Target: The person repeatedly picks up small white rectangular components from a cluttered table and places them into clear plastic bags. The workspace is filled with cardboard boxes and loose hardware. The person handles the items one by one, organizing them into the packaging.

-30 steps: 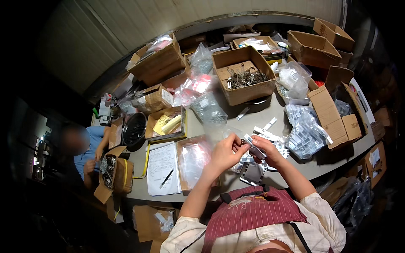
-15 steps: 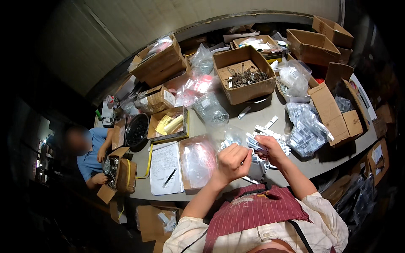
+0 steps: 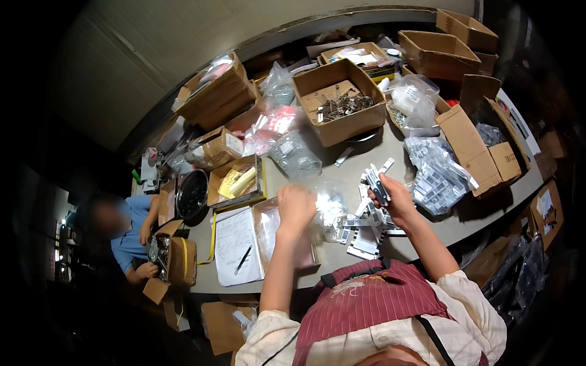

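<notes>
My right hand (image 3: 398, 200) is closed around a small stack of narrow white-and-dark pieces (image 3: 377, 186), held above the table. Under and beside it lies a loose pile of similar flat white rectangular pieces (image 3: 365, 243). My left hand (image 3: 296, 207) is over the right part of a shallow cardboard box (image 3: 310, 258) that holds clear plastic bags. Motion smears its fingers, so I cannot make out whether anything is in them. Right beside that hand, a clear plastic bag with shiny small contents (image 3: 329, 210) rests between it and the pile.
A carton of metal clips (image 3: 342, 125) stands at the back centre. To the right are a bag of wrapped grey-white pieces (image 3: 436, 177) and an open carton (image 3: 470, 149). Leftward lie a handwritten sheet (image 3: 235, 238) with a pen (image 3: 243, 259). A co-worker (image 3: 137, 226) handles a box.
My left hand has moved left, away from my right hand, to the box of plastic bags. The right hand keeps its stack, now tilted more upright, and the pile is more exposed.
</notes>
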{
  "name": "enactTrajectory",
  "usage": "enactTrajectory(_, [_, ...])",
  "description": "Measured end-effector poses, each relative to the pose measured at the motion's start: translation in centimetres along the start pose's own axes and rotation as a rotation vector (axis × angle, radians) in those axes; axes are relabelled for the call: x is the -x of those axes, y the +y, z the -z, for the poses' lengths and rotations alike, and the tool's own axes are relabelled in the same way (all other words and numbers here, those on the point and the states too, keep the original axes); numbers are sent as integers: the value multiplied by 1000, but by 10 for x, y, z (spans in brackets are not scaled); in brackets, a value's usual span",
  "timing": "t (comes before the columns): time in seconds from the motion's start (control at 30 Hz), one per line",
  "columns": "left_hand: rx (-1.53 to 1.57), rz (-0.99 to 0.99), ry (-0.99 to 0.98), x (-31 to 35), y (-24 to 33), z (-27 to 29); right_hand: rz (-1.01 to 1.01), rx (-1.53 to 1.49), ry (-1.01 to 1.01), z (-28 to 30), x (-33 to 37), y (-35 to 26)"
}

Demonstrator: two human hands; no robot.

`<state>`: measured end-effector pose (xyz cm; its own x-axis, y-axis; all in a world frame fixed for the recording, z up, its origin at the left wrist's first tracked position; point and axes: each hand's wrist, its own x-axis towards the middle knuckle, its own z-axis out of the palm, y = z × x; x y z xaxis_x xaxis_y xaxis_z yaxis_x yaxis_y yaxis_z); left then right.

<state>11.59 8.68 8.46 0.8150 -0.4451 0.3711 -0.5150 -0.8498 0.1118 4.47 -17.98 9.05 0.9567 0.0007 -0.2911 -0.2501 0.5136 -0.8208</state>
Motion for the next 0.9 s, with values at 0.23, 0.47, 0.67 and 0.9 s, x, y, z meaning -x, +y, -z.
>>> enactTrajectory(0.23, [196,-301,205,15,87,11,40,-13,-32,-7,-7,24])
enactTrajectory(0.47, [425,-121,-16,17,112,8,74,9,-88,-3,-6,41])
enactTrajectory(0.67, [677,109,-334,22,99,8,111,333,-136,10,-3,44])
enactTrajectory(0.9, [873,122,-488,18,97,21,220,302,-181,7,3,49])
